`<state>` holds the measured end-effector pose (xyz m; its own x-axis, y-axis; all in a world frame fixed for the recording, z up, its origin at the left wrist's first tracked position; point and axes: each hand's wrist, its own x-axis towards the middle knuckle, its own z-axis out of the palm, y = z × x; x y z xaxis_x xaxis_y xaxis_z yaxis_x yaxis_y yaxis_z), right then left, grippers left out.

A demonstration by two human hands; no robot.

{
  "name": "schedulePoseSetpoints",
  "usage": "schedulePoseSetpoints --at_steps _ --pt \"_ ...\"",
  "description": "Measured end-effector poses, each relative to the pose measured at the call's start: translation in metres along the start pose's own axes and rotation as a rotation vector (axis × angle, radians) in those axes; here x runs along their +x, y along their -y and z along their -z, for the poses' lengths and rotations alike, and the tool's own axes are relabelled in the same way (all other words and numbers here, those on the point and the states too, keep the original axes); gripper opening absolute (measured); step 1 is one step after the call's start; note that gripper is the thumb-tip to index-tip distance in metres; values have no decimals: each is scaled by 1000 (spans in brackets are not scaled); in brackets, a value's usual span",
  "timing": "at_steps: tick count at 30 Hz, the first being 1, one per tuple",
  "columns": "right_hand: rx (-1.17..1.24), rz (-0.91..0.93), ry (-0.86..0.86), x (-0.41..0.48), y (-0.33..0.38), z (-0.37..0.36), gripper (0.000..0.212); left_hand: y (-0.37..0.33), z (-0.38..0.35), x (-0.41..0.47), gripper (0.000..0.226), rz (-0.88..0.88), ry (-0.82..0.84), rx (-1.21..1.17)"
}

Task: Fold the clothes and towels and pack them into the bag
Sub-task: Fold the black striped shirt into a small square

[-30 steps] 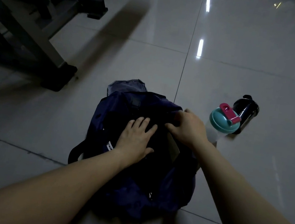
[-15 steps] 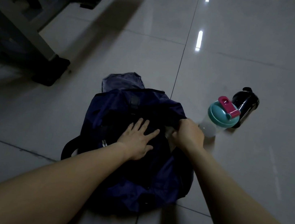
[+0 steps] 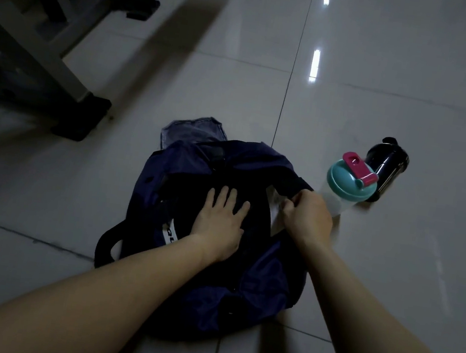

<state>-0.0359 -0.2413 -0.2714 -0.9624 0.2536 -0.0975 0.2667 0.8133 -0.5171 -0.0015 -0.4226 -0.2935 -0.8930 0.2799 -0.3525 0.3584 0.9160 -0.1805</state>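
Packing step, seemingly. Jeans (image 3: 193, 130) not yet in, just behind the bag (image 3: 254, 293) on the floor. Pressed the left hand (image 3: 220, 222) flat, fingers spread, into its open mouth. Pinched its right edge with the right hand (image 3: 307, 216), fingers curled. Next, likely — holding the mouth wide for the jeans.

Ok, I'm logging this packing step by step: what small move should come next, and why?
Probably pull the edge of the bag wider with the right hand. That hand pinches the edge, the left hand presses flat on the dark cloth inside, and the jeans lie unpacked behind the bag.
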Motion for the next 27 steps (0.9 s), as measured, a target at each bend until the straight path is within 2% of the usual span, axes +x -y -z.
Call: schedulePoseSetpoints --at_steps 2,7,11,13,14,16,18,19,23,27 --pt "22 -3 27 0 3 0 20 -4 -6 -3 68 -13 -27 7" --pt "52 39 93 4 1 1 19 12 -10 3 69 -92 142 -107" --pt "16 102 123 4 -1 6 18 25 8 11 69 -138 201 -124" --pt "-24 113 137 3 -2 11 17 24 15 3 67 -118 111 -140" --pt "-50 112 135 2 -4 13 18 23 16 -4 62 -88 15 -151" --pt "-110 95 141 -5 -5 18 27 20 14 -18 45 12 -200 -198" --pt "-165 74 192 -14 -6 20 35 18 12 -27 37 94 -312 -271" --pt "-193 67 236 -17 -6 22 36 17 12 -29 42 108 -281 -320" --pt "-172 51 406 -22 -12 30 26 9 5 -29 85 75 96 -390" --pt "-2 9 500 -22 -20 45 30 -2 -4 -27 100 62 164 -294"
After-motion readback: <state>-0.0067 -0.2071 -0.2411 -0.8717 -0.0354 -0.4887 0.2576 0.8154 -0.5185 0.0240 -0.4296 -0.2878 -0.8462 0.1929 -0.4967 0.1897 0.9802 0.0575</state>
